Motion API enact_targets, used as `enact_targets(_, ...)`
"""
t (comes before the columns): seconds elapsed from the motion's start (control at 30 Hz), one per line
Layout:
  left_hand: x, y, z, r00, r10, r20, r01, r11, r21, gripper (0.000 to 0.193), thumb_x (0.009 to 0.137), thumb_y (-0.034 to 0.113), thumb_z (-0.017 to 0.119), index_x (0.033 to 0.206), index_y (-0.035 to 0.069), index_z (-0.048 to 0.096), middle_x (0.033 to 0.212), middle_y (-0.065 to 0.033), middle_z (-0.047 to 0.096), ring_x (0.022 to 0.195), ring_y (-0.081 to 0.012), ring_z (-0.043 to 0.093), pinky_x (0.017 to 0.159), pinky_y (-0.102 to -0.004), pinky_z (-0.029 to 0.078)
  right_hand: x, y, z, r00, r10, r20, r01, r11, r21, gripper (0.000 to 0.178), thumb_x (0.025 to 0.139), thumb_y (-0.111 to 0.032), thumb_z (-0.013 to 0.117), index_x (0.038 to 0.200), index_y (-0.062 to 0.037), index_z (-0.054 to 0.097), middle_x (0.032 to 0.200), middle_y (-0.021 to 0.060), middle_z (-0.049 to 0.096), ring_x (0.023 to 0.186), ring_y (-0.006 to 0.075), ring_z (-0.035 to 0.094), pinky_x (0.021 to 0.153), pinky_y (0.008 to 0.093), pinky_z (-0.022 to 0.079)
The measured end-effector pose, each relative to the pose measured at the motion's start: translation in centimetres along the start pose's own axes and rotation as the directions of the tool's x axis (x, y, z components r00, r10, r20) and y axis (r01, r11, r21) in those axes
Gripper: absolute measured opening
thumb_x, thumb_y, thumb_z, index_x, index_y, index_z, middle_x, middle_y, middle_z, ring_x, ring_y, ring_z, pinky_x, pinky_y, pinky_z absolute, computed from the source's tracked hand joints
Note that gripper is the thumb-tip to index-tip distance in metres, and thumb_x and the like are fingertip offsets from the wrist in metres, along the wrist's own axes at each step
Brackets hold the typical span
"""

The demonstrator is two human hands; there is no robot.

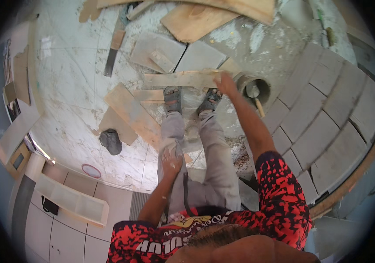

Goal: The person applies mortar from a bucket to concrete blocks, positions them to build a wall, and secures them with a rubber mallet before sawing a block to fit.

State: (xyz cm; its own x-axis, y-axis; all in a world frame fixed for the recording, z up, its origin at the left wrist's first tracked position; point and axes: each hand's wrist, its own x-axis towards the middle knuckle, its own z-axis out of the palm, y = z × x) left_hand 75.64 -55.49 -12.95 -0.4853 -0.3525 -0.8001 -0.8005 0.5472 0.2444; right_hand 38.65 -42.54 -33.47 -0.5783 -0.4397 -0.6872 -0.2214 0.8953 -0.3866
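Note:
My right hand (226, 84) reaches forward, its fingers closed on the right end of a narrow wooden board (174, 79). The board lies crosswise just past my sandalled feet, in front of two grey blocks (201, 57). A small pale piece of wood (162, 60) rests on the left block. My left hand (171, 163) lies flat on my left trouser leg near the knee, fingers spread, holding nothing. Close to my right hand stands a round bucket (264, 89) with a trowel (254, 93) in it, its wooden handle over the rim.
A wall of grey blocks (317, 125) rises on the right. Left of my feet lie wooden boards (132, 111) and a dark bag-like lump (110, 141). A handsaw (111, 61) lies farther off, near large curved wood pieces (200, 19). White cabinets (71, 199) stand at the lower left.

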Motion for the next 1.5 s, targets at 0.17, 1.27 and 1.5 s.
enact_targets(0.17,1.2,0.6,2.0,0.978,-0.201,0.049,0.198,0.978,0.071,0.048,0.083,0.031,0.057,0.126,0.009,0.052,0.133,-0.0240,0.041,0.115,-0.0444,0.044,0.098,-0.0493,0.036,18.4,-1.1,1.8,0.990,-0.014,-0.141,-0.008,0.987,-0.158,0.069,0.083,-0.061,0.051,0.120,-0.0039,0.050,0.124,0.0201,0.051,0.116,0.0379,0.049,0.093,0.0551,0.040)
enact_targets(1.27,-0.9,0.1,2.4,0.947,-0.319,0.042,0.320,0.947,-0.026,0.043,0.077,0.030,0.062,0.116,0.011,0.059,0.128,-0.0207,0.048,0.102,-0.0426,0.052,0.089,-0.0498,0.042,20.6,-14.8,7.7,0.821,-0.447,-0.357,0.402,0.895,-0.196,0.063,0.081,-0.046,0.063,0.116,0.0053,0.050,0.123,0.0262,0.050,0.110,0.0427,0.050,0.090,0.0509,0.043)
enact_targets(1.5,-0.9,0.2,3.1,0.941,-0.337,0.043,0.340,0.931,-0.131,0.044,0.078,0.031,0.061,0.117,0.012,0.059,0.128,-0.0201,0.047,0.105,-0.0432,0.050,0.090,-0.0538,0.039,14.3,-21.5,16.7,0.867,-0.489,-0.094,0.493,0.814,0.309,0.064,0.085,-0.039,0.057,0.127,0.0067,0.043,0.136,0.0328,0.036,0.125,0.0449,0.037,0.103,0.0524,0.031)
